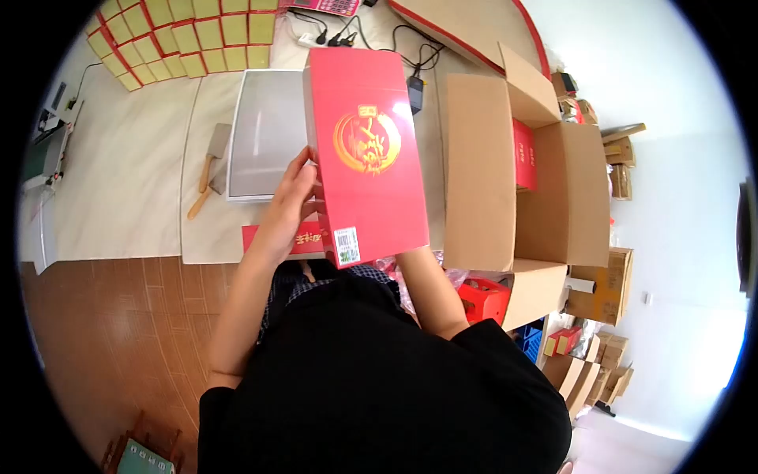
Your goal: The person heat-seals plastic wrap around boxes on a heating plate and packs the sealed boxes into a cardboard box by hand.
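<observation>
A tall red gift box (367, 158) with a gold round emblem and a barcode sticker near its lower left corner is held up in front of me, its printed face toward the camera. My left hand (296, 193) grips its left edge, fingers reaching around the side. My right forearm (433, 292) goes up behind the lower right of the box, so that hand is hidden. Behind the box, a flat grey panel with a white frame (264, 134) lies on the table. Below my left hand is another red box with gold lettering (308, 237).
An open cardboard carton (482, 174) stands at the right with a red box (523, 154) inside. Stacked yellow-and-red boxes (209, 35) fill the back left. A wooden-handled scraper (212, 158) lies on the table (118, 174). Cables and a black adapter (415, 95) lie behind.
</observation>
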Available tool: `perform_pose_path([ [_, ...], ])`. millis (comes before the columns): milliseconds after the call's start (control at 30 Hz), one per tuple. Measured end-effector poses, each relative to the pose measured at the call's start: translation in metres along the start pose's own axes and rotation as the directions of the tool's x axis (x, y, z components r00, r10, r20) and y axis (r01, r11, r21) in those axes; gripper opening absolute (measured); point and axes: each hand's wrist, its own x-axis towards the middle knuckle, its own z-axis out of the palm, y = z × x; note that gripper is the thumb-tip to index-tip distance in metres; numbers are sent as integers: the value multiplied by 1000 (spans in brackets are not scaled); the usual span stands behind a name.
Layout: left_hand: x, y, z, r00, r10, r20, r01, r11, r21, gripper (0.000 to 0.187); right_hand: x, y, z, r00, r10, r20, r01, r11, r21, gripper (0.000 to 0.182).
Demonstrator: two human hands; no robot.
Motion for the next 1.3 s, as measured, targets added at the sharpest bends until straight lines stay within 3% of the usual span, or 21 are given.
perform_pose_path([
  [100,0,6,3,990,-16,-140,16,1000,4,73,-1,1,-13,995,62,-79,-60,998,30,45],
  [167,3,-6,-11,990,-7,-139,-1,998,-55,71,-3,-2,-10,947,155,-281,-199,971,-134,41],
  [200,3,-11,-16,990,3,-143,-15,997,-81,69,-7,-2,9,931,39,-363,-186,907,-378,42],
  [233,3,-14,-19,989,17,-149,-33,994,-109,67,-8,0,22,937,49,-346,-188,905,-381,42],
  [300,1,-19,-18,978,63,-198,-84,991,-100,68,-10,2,38,914,-160,-374,-151,720,-677,44],
  [333,0,-21,-17,967,82,-241,-105,991,-83,69,-9,1,34,923,-218,-318,-123,614,-779,48],
  [367,-1,-24,-17,953,103,-284,-127,990,-67,70,-9,4,36,931,-203,-303,-122,609,-783,48],
  [433,1,-29,-16,925,164,-342,-191,980,-48,70,-10,11,44,946,-320,-43,25,204,-979,62],
  [500,0,-32,-9,875,217,-433,-219,975,46,67,-10,21,58,942,-237,238,140,-367,-920,103],
  [567,0,-36,-5,861,240,-448,-249,968,39,64,-9,36,75,950,-227,215,39,-596,-802,116],
  [600,0,-42,-7,862,259,-436,-257,964,65,64,-3,36,70,957,-224,182,41,-519,-854,124],
  [767,4,-62,-5,848,285,-447,-290,955,60,73,16,34,64,935,-187,301,141,-583,-800,121],
  [900,-1,-72,-12,857,357,-373,-270,926,265,78,34,10,42,967,-75,242,160,-558,-814,113],
  [967,-13,-72,-20,978,3,-209,45,973,228,69,47,-3,25,967,7,254,221,-518,-826,111],
  [1000,-15,-89,-34,986,-77,-148,122,938,325,54,49,-8,19,956,58,289,266,-591,-761,110],
  [1100,-31,-107,-55,985,-107,-139,139,959,248,45,58,-16,-10,931,172,322,348,-683,-642,106],
  [1133,-36,-108,-62,983,-105,-152,140,959,245,45,60,-18,-16,925,211,315,370,-686,-627,105],
  [1200,-47,-109,-73,912,-3,-411,92,976,198,37,63,-21,-24,921,278,272,386,-727,-568,101],
  [1300,-65,-111,-88,774,-61,-630,125,990,57,35,77,-24,-30,909,280,308,410,-731,-546,97],
])
